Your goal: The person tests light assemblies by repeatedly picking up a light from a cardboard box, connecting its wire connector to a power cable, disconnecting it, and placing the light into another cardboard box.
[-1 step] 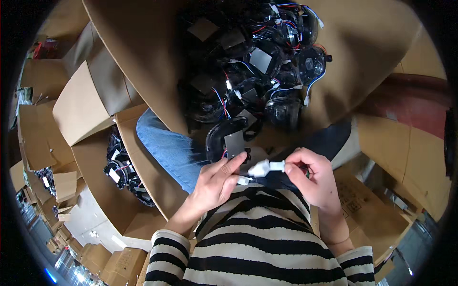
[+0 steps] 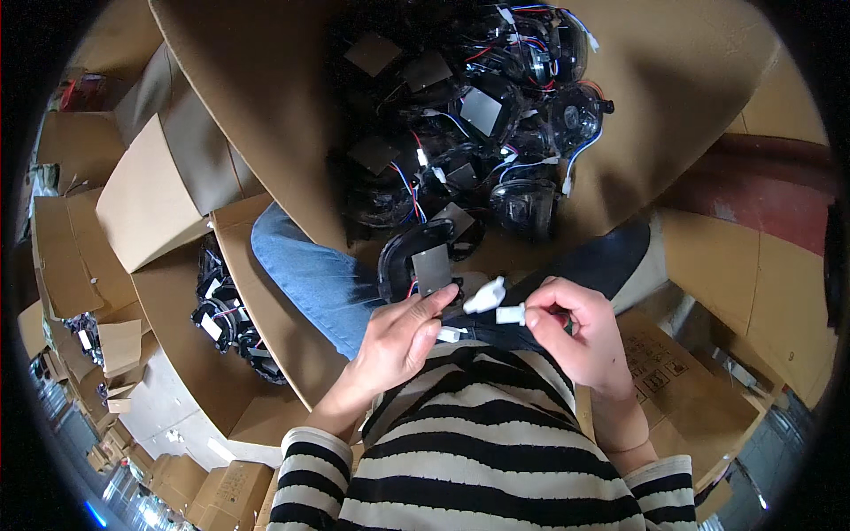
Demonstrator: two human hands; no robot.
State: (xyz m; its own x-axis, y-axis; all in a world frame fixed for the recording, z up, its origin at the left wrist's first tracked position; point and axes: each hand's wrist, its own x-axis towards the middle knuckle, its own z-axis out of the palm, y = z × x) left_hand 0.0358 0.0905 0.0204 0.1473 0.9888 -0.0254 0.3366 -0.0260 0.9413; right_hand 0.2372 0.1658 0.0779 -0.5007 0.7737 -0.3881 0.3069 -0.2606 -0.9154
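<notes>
My left hand (image 2: 403, 341) holds a black rounded part (image 2: 416, 257) with a grey square pad and thin wires, close in front of my striped shirt. Its thumb and fingers pinch a white plug (image 2: 485, 296) on that part's lead. My right hand (image 2: 575, 341) pinches a second white plug (image 2: 511, 314) between thumb and forefinger. The two plugs are almost touching, tip to tip. A third small white plug (image 2: 450, 334) hangs just under my left fingers.
A big open cardboard box (image 2: 266, 115) ahead is heaped with several similar black parts (image 2: 496, 133) with red, blue and white wires. A lower box (image 2: 177, 292) at my left holds more parts (image 2: 226, 319). My knee in blue jeans (image 2: 310, 274) lies between them. Flattened cartons lie all around.
</notes>
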